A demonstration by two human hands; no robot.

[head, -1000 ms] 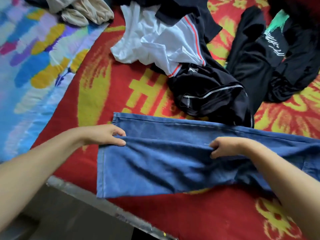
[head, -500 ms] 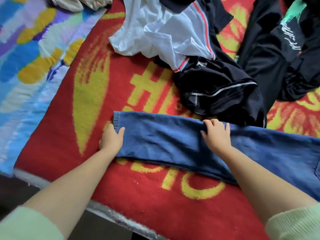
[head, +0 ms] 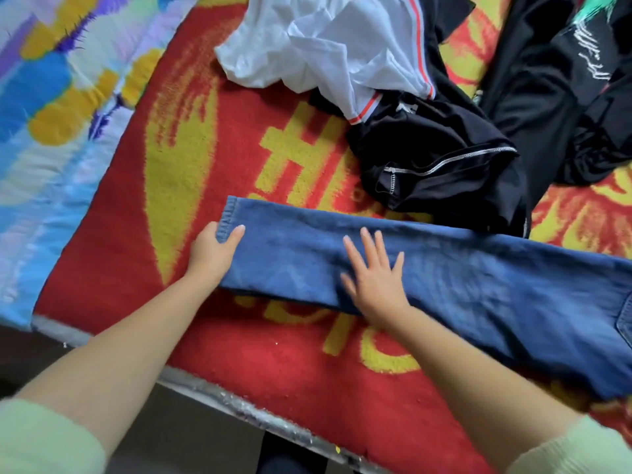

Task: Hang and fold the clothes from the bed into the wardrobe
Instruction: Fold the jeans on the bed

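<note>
The jeans [head: 427,268] lie across the red and yellow blanket [head: 290,357] on the bed, one leg now folded over the other into a long narrow strip with the hem at the left. A second ago they were spread wide with both hands bunched in the cloth; half a second ago the fold was made. Now the right hand [head: 374,275] has gone flat, fingers spread, pressing the denim smooth, while the left hand [head: 213,251] pinches the hem corner between thumb and fingers. The lengthwise fold looks done, so I judge a crosswise fold comes next. Beyond the jeans wait a white shirt [head: 325,49] and black garments [head: 444,159], unfolded
</note>
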